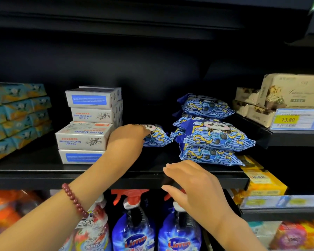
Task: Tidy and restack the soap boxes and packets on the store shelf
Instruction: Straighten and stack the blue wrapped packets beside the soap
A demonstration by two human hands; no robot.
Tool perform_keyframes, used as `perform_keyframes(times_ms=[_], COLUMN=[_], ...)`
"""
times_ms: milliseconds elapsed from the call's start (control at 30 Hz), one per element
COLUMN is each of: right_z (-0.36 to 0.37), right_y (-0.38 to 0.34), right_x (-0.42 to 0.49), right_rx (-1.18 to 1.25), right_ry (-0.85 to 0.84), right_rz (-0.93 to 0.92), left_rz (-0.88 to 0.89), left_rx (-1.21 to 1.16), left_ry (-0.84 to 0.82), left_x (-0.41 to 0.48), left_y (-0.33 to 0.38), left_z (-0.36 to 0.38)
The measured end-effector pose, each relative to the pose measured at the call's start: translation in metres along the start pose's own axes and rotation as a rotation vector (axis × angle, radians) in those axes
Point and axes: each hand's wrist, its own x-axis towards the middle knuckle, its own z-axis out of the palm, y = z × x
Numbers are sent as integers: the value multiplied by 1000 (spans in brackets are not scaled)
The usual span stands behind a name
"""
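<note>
White goat soap boxes [91, 122] stand in an uneven stack on the black shelf [34, 171], left of centre. Blue panda soap packets [212, 131] lie piled to the right. A single blue panda packet [157, 135] lies between the two piles. My left hand [127, 140] reaches in and grips this single packet at its left end, next to the boxes. My right hand [190, 183] hovers with relaxed fingers over the shelf's front edge, below the packet pile, holding nothing.
Teal soap boxes [16, 115] are stacked at the far left. Beige boxes [279, 95] and a price tag reading 13.80 [295, 120] sit on the right shelf. Yellow boxes [261, 180] and blue spray bottles [134, 229] fill the shelf below.
</note>
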Motion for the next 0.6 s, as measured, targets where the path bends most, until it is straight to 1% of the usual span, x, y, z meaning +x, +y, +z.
perform_keyframes(times_ms=[100, 133, 167, 200, 233, 267, 300, 333, 367, 400, 467, 500, 533, 600], right_z=[-11, -16, -22, -30, -37, -46, -55, -63, -70, -74, -73, -69, -65, -60], right_y=[3, 6, 9, 12, 16, 21, 27, 32, 39, 46, 56, 57, 57, 58], right_x=[5, 6, 6, 7, 8, 10, 12, 16, 20, 25, 30, 31, 30, 27], right_rx=[10, 28, 75, 125, 139, 113, 72, 16, -70, -177, -370, -441, -483, -455], right_ry=[-170, -204, -200, -104, 67, 233, 315, 316, 239, 120, -100, -153, -170, -101], right_rz=[19, 28, 20, 12, -2, 0, 29, 69, 116, 183, 284, 289, 271, 234], left_rz=[40, 63, 97, 141, 184, 218, 239, 235, 220, 198, 170, 162, 157, 158], left_rx=[-79, -156, -242, -325, -402, -471, -528, -577, -604, -600, -553, -545, -540, -537], left_ry=[18, 82, 195, 328, 440, 510, 516, 474, 415, 379, 367, 364, 368, 363], left_x=[-2, -10, -20, -31, -43, -55, -65, -72, -77, -79, -81, -81, -81, -81], left_y=[-3, -4, -6, -7, -6, -5, -3, -1, 0, 1, 2, 2, 2, 2], left_z=[4, 4, 5, 6, 7, 10, 13, 15, 18, 20, 23, 23, 24, 24])
